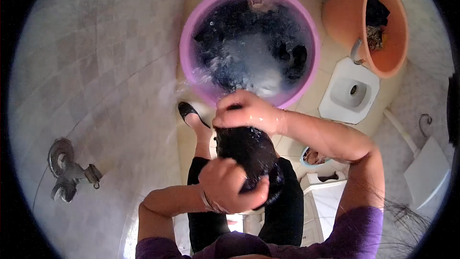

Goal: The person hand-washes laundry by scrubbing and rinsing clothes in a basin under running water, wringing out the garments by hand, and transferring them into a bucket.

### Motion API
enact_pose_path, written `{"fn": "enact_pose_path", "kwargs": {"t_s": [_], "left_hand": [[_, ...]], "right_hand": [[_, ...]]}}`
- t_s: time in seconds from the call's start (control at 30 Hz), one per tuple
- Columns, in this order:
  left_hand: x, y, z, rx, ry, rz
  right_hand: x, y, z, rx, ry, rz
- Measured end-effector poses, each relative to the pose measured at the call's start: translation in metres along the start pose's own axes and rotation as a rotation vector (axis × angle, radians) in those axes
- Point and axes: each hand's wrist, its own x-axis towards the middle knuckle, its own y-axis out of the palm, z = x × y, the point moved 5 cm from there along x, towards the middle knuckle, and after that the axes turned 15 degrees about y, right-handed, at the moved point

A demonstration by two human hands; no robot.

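Note:
A bunched wet black cloth (247, 149) is stretched between my two hands above my lap. My right hand (249, 114) grips its upper end, with fingers curled round it just inside the near rim of the pink tub (188, 67). Closer to my body, my left hand (230, 185) is closed on the lower part of the same cloth. Dark garments (239, 26) lie in the cloudy water of the tub, and splashes show near its left front. What kind of garment I hold cannot be made out.
An orange bucket (342, 17) with clothes inside leans at the upper right, beside a squat toilet (350, 91). A metal tap (69, 172) juts from the left wall. A white dustpan (426, 172) stands at right. A small light-blue basin (314, 157) sits behind my right arm.

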Motion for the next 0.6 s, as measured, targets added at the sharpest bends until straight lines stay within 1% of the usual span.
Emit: {"fn": "enact_pose_path", "kwargs": {"t_s": [0.07,0.1,0.13,0.23,0.3,0.33,0.4,0.43,0.47,0.5,0.53,0.57,0.6], "left_hand": [[0.009,-0.003,-0.009,-0.095,0.191,0.024],[0.011,-0.002,-0.014,-0.159,0.227,0.06],[0.012,0.001,-0.02,-0.149,0.268,0.097],[0.002,0.02,-0.023,-0.148,0.32,0.144],[-0.005,0.04,-0.016,-0.17,0.315,0.209],[-0.013,0.051,-0.012,-0.174,0.319,0.251],[-0.014,0.065,0.012,-0.273,0.156,0.356],[-0.011,0.063,0.029,-0.282,-0.009,0.312],[-0.005,0.065,0.045,-0.294,-0.17,0.263],[0.005,0.069,0.055,-0.41,-0.226,0.107],[0.015,0.075,0.067,-0.52,-0.285,-0.054],[0.028,0.083,0.074,-0.6,-0.295,-0.137],[0.04,0.089,0.081,-0.684,-0.301,-0.219]], "right_hand": [[-0.014,0.008,0.012,-0.181,-0.168,-0.016],[-0.019,0.012,0.012,-0.22,-0.144,-0.031],[-0.021,0.013,0.009,-0.273,-0.091,0.002],[-0.02,0.008,-0.006,-0.311,-0.126,-0.051],[-0.011,-0.007,-0.023,-0.502,-0.198,-0.19],[-0.007,-0.014,-0.035,-0.422,-0.177,-0.259],[0.002,-0.04,-0.056,-0.207,-0.05,-0.422],[0.0,-0.062,-0.069,-0.237,0.146,-0.555],[-0.007,-0.082,-0.081,-0.477,-0.268,-0.657],[-0.038,-0.093,-0.067,-0.569,-0.268,-0.758],[-0.066,-0.115,-0.075,0.082,-0.129,-0.857],[-0.115,-0.102,-0.053,0.6,-0.107,-0.993],[-0.147,-0.126,-0.063,0.69,-0.231,-0.939]]}}
